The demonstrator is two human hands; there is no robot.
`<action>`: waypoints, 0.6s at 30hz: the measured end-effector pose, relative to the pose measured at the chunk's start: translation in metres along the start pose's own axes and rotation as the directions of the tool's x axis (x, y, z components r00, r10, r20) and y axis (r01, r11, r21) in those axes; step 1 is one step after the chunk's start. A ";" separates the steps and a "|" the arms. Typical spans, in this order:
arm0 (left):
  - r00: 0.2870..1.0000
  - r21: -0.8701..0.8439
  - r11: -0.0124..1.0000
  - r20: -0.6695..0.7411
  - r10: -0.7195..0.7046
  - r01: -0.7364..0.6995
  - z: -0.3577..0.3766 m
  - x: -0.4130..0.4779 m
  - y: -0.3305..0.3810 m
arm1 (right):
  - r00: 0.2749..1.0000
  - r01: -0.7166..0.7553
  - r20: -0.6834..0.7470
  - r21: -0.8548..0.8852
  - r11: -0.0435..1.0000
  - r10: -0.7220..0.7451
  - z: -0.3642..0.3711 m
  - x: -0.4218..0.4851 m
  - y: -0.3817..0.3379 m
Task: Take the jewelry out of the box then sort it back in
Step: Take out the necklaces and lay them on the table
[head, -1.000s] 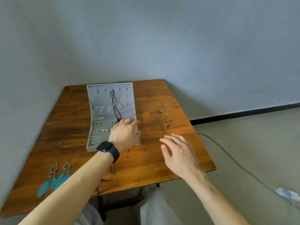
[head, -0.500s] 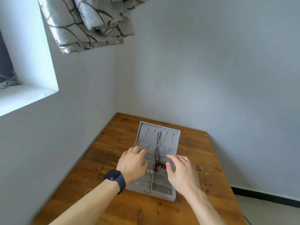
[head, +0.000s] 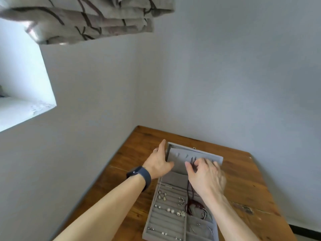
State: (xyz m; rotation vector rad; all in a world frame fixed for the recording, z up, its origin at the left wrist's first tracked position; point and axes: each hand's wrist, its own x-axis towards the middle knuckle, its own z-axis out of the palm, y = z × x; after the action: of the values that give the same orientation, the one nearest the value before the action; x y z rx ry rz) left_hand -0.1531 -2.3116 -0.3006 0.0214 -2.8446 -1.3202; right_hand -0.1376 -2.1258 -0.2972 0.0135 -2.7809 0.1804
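Left hand [head: 159,163] now grips lid [head: 180,154], right hand [head: 206,176] pinches necklace [head: 192,205]

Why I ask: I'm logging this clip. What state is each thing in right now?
Jewelry box: open, on the wooden table.
Lid: raised, tilted back.
Dark necklace: runs from the lid down into a tray compartment, lower end coiled.
Pearl studs: seated in the ring rolls.
Left hand: holds the lid's left edge.
Right hand: pinches the necklace at the lid.
Smartwatch: worn on the left wrist.
Curtain: bunched up overhead.
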 end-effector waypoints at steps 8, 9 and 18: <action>0.997 -0.037 0.997 -0.038 0.061 -0.062 -0.001 0.001 -0.011 | 0.998 -0.056 0.033 0.136 0.989 0.052 0.006 0.011 -0.007; 0.997 -0.039 0.997 -0.036 0.065 -0.066 -0.002 0.000 -0.011 | 0.998 -0.067 0.000 0.203 0.977 0.069 0.001 0.013 -0.005; 0.996 -0.002 0.996 -0.023 0.091 -0.091 -0.019 -0.026 0.020 | 0.993 -0.021 -0.083 0.561 0.827 0.081 -0.074 0.025 0.007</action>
State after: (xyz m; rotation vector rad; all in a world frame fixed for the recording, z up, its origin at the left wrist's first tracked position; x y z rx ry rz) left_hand -0.1270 -2.3133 -0.2731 -0.0917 -2.7880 -1.2975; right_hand -0.1353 -2.1093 -0.2207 0.0740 -2.5217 0.9786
